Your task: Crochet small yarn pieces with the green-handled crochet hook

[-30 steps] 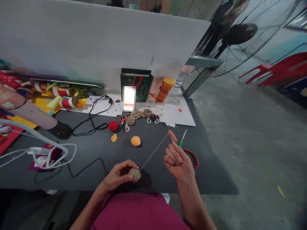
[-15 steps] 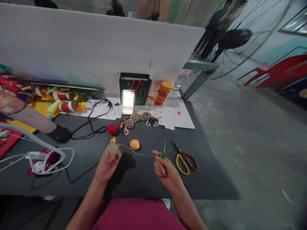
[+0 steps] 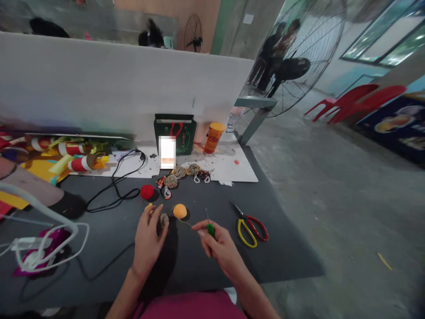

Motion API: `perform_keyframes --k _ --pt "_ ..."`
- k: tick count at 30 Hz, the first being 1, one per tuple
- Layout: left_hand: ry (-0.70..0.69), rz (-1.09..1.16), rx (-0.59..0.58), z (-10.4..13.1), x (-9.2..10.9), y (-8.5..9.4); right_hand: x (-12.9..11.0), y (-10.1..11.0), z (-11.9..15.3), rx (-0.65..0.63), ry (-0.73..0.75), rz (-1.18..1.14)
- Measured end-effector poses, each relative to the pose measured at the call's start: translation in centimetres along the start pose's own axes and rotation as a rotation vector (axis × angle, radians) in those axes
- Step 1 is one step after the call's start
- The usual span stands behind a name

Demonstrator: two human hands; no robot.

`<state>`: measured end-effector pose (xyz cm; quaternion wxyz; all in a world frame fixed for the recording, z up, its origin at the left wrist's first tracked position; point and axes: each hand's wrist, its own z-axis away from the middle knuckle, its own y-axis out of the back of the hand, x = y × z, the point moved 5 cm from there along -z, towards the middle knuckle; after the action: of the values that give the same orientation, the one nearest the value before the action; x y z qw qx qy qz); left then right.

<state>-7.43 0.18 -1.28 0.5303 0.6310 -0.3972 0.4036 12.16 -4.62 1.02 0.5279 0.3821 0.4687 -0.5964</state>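
Observation:
In my left hand is a small round grey-brown crocheted piece, held between thumb and fingers, with a bit of yellow showing at the fingertips. A strand of grey-brown yarn runs from it across to my right hand. That hand is closed around a green-handled crochet hook, its thin metal shaft pointing up, and pinches the yarn at the forefinger. An orange yarn ball lies between the hands, just behind the strand. A red yarn ball rests farther back on the left.
Scissors with red and yellow handles lie right of my right hand. Beaded coiled pieces, a dark green bag and an orange bottle stand behind. At left are a black cord, white cable and another person's arm.
My left hand has turned its back up over the round piece. My right hand has come nearer to it, shortening the strand between them. The camera view has tilted up and right.

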Motion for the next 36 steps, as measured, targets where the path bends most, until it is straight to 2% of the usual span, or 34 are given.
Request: perform_keyframes --k 1,2,5,7,9,12,15,17,20,21,23,25,26,29,31,34,36 --pt "-0.001 0.076 -0.023 0.4 0.6 -0.3 0.0 -0.5 0.0 -0.034 0.009 0.037" --pt "0.014 0.173 -0.097 0.9 1.0 -0.9 0.0 -0.9 -0.1 -0.074 0.013 0.064" --pt "0.104 0.481 -0.470 2.5 1.9 -3.6 -0.2 -1.8 -0.3 -0.183 0.026 0.109" --pt "0.134 0.479 -0.625 3.3 2.0 -4.7 -0.6 -1.8 -0.4 -0.194 0.054 0.114" --pt "0.095 0.323 -0.683 3.4 2.0 -5.1 -0.8 -1.3 -0.6 -0.157 0.074 0.117" --pt "0.027 0.133 -0.668 3.0 2.2 -4.9 -0.5 -0.8 -0.8 -0.109 0.058 0.136" --pt "-0.009 0.105 -0.599 2.5 2.4 -4.4 0.4 -1.0 -1.1 -0.120 0.031 0.122" --pt "-0.047 0.120 -0.450 2.2 2.4 -3.6 0.8 -1.2 -1.2 -0.110 0.027 0.092" --pt "-0.071 0.151 -0.162 2.1 2.2 -2.0 0.8 -1.5 -1.1 -0.057 0.060 0.090" --pt "-0.056 0.163 -0.134 2.2 2.1 -1.8 0.6 -1.6 -1.0 -0.043 0.079 0.106" --pt "0.017 0.206 -0.231 2.7 1.7 -2.3 0.3 -2.0 -0.7 -0.045 0.114 0.152" --pt "0.155 0.285 -0.384 3.4 1.1 -3.3 0.3 -2.6 -0.2 -0.095 0.121 0.197" --pt "0.244 0.340 -0.424 3.7 0.7 -3.7 0.5 -3.0 0.0 -0.132 0.120 0.215" --pt "0.522 0.583 -0.365 4.4 -0.2 -4.1 1.4 -3.8 0.5 -0.226 0.117 0.271" --pt "0.667 0.730 -0.282 4.5 -0.6 -4.1 2.2 -3.9 0.7 -0.258 0.100 0.296" --pt "0.736 0.897 -0.214 4.4 -0.6 -3.4 2.7 -3.3 0.7 -0.244 0.097 0.323" --pt "0.704 0.881 -0.276 4.3 -0.5 -3.0 2.1 -2.6 0.5 -0.162 0.171 0.364"
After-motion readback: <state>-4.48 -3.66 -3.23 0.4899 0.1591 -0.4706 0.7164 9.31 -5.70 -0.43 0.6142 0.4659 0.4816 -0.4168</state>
